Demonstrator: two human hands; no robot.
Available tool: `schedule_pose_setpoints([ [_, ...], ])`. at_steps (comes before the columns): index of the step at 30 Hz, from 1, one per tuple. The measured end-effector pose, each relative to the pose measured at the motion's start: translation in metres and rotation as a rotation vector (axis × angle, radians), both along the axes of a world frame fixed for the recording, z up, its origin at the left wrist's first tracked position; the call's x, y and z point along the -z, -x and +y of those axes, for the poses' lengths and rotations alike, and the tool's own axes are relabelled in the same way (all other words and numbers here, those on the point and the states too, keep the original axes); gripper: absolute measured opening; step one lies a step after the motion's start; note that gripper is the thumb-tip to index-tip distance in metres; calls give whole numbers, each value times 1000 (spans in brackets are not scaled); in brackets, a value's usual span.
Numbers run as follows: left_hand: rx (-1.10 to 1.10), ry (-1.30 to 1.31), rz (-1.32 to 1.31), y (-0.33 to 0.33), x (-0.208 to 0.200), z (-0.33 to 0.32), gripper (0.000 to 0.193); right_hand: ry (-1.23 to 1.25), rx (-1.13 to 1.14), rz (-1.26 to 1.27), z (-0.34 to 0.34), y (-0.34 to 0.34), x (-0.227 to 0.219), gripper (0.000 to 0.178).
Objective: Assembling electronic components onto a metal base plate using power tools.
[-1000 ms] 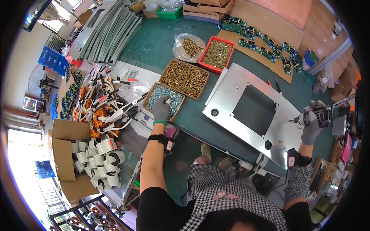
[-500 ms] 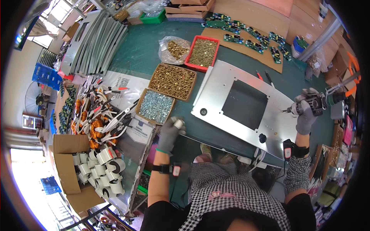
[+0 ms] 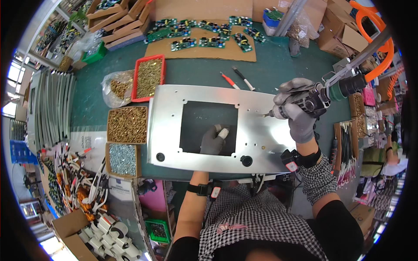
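Note:
A silver sheet-metal panel [image 3: 272, 130] with a large rectangular cutout lies across the green table. My gloved left hand [image 3: 210, 142] reaches beneath the panel's near edge and shows through the cutout. Its fingers are curled together around a white tip or small piece, too unclear to name. My gloved right hand [image 3: 302, 125] grips a power screwdriver [image 3: 317, 101] over the panel's right part. The driver's bit points left, close above the metal; whether it touches is unclear. A black round grommet [image 3: 246, 161] sits near the panel's front edge.
Brass screws fill a cardboard tray [image 3: 126, 125], silver ones the tray [image 3: 123, 159] nearer me. A red bin [image 3: 163, 69] of brass parts and circuit boards [image 3: 212, 42] stand behind. A red pen-like tool [image 3: 229, 80] lies past the panel. An orange hose [image 3: 360, 17] hangs at right.
My left hand has moved from beside the screw trays to under the panel's cutout. The driver has stayed in my right hand over the panel's right part. The whole view has turned.

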State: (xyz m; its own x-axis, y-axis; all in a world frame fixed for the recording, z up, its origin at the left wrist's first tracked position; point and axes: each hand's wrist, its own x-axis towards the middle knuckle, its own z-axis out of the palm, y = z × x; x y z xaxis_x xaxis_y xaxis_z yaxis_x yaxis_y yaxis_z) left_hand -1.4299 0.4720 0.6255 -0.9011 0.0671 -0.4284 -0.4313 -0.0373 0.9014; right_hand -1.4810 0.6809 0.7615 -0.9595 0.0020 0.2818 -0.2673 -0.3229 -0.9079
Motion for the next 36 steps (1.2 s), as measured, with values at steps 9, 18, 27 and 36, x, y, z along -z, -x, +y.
schedule_pose_setpoints([
  [9, 395, -653, 201, 81, 30, 65, 32, 15, -136, 121, 11, 5, 3, 51],
  [18, 630, -344, 533, 118, 31, 52, 30, -30, -73, 177, 8, 8, 6, 46],
  [27, 592, -408, 474, 122, 53, 57, 30, -110, -139, 112, 15, 3, -4, 51],
  [36, 428, -699, 270, 128, 134, 68, 25, -201, -205, 169, 10, 0, -13, 49],
])
